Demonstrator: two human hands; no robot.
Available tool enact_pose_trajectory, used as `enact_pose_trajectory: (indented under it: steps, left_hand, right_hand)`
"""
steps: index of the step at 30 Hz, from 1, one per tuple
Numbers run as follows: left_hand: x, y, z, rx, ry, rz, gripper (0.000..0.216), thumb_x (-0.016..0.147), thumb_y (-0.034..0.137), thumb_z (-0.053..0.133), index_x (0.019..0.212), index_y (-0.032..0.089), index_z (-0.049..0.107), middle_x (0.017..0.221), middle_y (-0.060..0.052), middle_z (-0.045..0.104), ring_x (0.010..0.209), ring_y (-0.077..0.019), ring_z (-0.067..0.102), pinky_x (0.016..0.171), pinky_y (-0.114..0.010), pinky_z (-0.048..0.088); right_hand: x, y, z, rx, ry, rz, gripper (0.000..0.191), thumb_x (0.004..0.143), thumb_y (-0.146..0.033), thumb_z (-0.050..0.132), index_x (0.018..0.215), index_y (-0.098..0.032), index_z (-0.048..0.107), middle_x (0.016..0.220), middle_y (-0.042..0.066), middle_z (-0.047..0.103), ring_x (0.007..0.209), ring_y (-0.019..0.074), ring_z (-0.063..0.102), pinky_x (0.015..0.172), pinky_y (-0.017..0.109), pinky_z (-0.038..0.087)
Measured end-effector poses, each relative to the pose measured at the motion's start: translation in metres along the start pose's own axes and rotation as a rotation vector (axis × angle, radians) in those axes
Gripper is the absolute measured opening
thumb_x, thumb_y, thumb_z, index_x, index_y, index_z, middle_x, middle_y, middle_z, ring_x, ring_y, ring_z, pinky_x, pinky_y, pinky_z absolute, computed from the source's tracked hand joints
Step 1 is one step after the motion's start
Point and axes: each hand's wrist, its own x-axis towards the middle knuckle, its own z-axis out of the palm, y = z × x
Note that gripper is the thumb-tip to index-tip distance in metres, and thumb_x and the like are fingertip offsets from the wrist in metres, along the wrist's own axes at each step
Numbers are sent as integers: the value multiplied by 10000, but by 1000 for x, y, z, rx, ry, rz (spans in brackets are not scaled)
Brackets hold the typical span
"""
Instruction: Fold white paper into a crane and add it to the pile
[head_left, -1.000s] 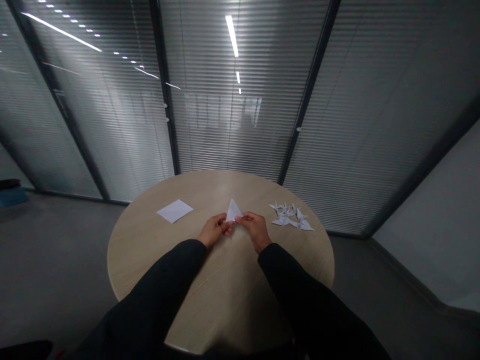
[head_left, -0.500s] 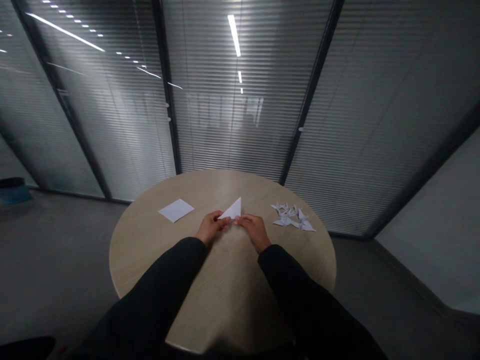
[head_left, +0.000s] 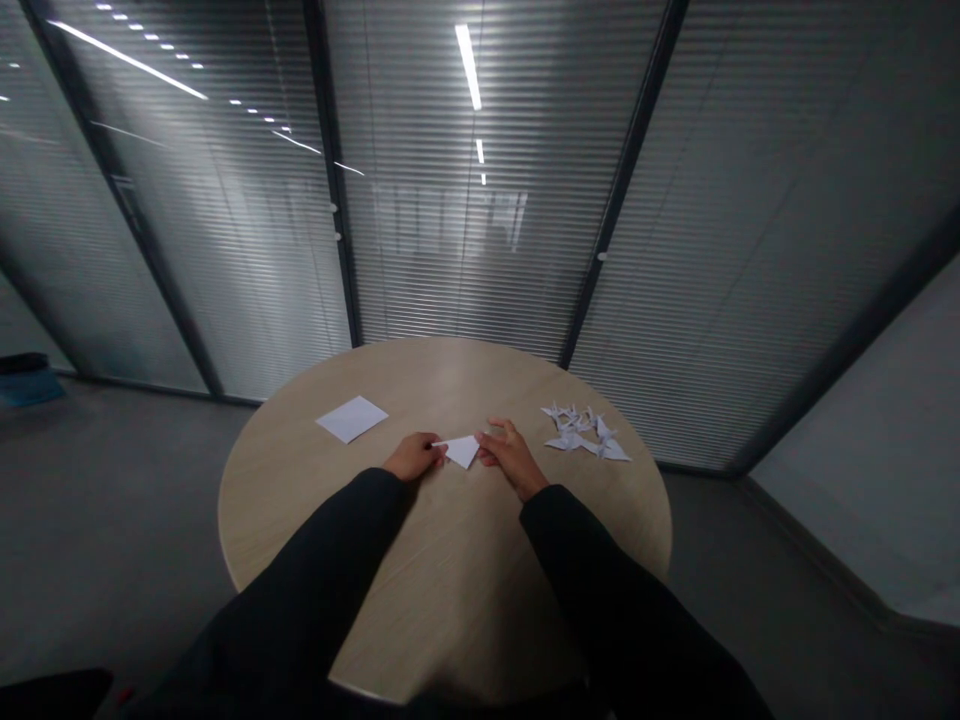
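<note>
A small white paper folded into a triangle (head_left: 461,450) lies flat on the round wooden table (head_left: 450,570). My left hand (head_left: 412,457) is curled, its fingertips pinching the triangle's left corner. On the other side, my right hand (head_left: 508,453) rests with fingers stretched out, touching the triangle's right edge. Both arms wear black sleeves.
A flat white square sheet (head_left: 352,418) lies at the table's left. Several folded white paper cranes (head_left: 586,433) are clustered at the right. Glass walls with blinds stand behind the table; grey floor surrounds it.
The folded triangle, held up between both hands before, has come down flat onto the table. My right hand's fingers have spread out beside it.
</note>
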Motion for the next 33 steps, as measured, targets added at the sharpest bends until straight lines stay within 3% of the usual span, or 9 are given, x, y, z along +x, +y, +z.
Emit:
enact_pose_trajectory:
  steps: [3, 5, 9, 13, 16, 20, 25, 33]
  left_hand:
    - [-2, 1, -2, 210, -37, 81, 151, 717, 285, 643, 616, 174, 661, 575, -31, 584, 567, -163, 517, 585, -265, 353]
    - [-4, 2, 0, 407, 4, 136, 101, 726, 261, 654, 719, 165, 682, 669, -61, 604, 685, -205, 558, 670, -291, 391]
    - [-11, 9, 7, 711, 190, 250, 357, 712, 275, 709, 1029, 127, 641, 970, -151, 608, 933, -280, 552, 820, -378, 430]
    - [-31, 15, 17, 859, 72, 453, 197, 854, 155, 519, 989, 140, 663, 997, -128, 648, 951, -232, 588, 874, -354, 451]
    - [-51, 11, 28, 916, -15, 556, 276, 926, 173, 409, 1034, 130, 659, 1063, -119, 676, 1013, -210, 609, 935, -354, 452]
    - [-70, 2, 35, 990, -37, 572, 342, 948, 247, 385, 1159, 100, 610, 1202, -136, 640, 1179, -244, 539, 1007, -400, 412]
    - [-77, 3, 30, 997, -48, 533, 383, 955, 273, 350, 1229, 106, 559, 1251, -132, 612, 1230, -253, 491, 1036, -430, 369]
    - [-84, 4, 23, 940, -90, 529, 354, 936, 235, 354, 1231, 108, 501, 1239, -158, 604, 1198, -228, 519, 1073, -436, 323]
  right_hand:
    - [2, 7, -3, -155, -34, -53, 536, 650, -241, 698, 1155, -226, 521, 683, -37, 644, 583, 147, 601, 543, 257, 455]
    - [1, 10, -2, -339, -62, -140, 385, 657, -174, 670, 1027, -234, 580, 654, -51, 609, 600, 143, 582, 583, 256, 434]
    - [-8, 12, 4, -647, -65, -350, 102, 734, -124, 590, 773, -217, 602, 692, -16, 587, 680, 153, 563, 671, 267, 410]
    - [-20, 6, 8, -1010, -33, -425, 91, 791, -122, 549, 815, -184, 611, 791, 53, 600, 809, 190, 551, 761, 286, 398]
    - [-28, 2, 9, -1195, -50, -414, 94, 838, -179, 534, 881, -170, 617, 870, 79, 608, 877, 204, 542, 812, 297, 395]
    - [-36, 2, 10, -1277, -67, -490, 223, 866, -183, 505, 1052, -179, 628, 1034, 111, 593, 1005, 230, 511, 877, 337, 382]
    - [-44, 7, 11, -1250, -252, -662, 380, 860, -111, 471, 1195, -233, 603, 1351, 81, 488, 1231, 225, 408, 1030, 370, 295]
    - [-47, 5, 22, -1396, -275, -637, 417, 922, -134, 353, 1297, -193, 525, 1393, 83, 484, 1265, 253, 397, 1043, 405, 287]
